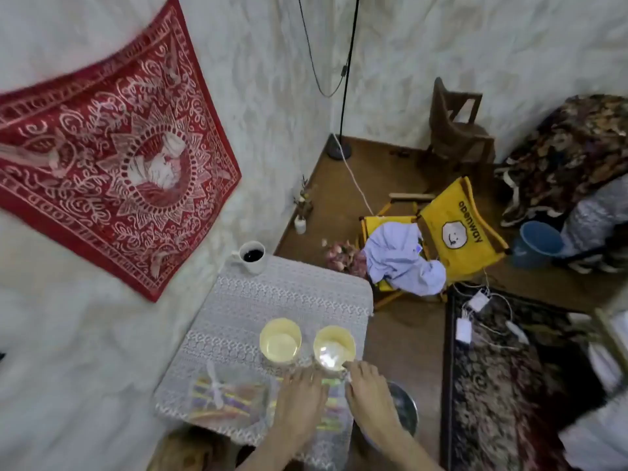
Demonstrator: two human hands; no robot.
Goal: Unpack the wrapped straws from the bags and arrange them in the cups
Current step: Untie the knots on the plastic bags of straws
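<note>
Yellow cups (280,340) sit near our blurred hands (300,390), grip unclear; a stray nudge could topple them.

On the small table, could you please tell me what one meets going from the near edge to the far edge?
Bag of wrapped straws → two yellow cups → white mug of dark drink.
</note>
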